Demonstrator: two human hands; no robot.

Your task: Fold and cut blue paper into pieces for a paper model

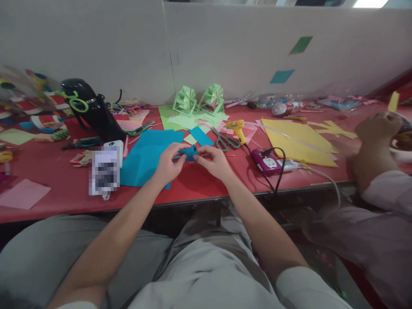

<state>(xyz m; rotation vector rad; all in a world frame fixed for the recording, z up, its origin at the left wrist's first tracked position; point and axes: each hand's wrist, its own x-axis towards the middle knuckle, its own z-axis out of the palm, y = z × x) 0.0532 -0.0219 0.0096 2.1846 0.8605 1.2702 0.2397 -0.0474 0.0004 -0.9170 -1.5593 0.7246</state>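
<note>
Possible trouble: uneven finger pressure could crush or skew the folds of the small blue paper piece (pixel 188 153); a slip could loosen a crease. Grip: left hand (pixel 170 161) and right hand (pixel 215 162) each closed to a narrow pinch, one at either end, over the red worktop (pixel 196 186). Piece looks compact, bright, crumpled-edged; fingers hide its full shape.

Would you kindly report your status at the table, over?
Left hand, right hand: both pinching folded blue paper. Blue sheet under left hand. Scissors just beyond right hand.
</note>
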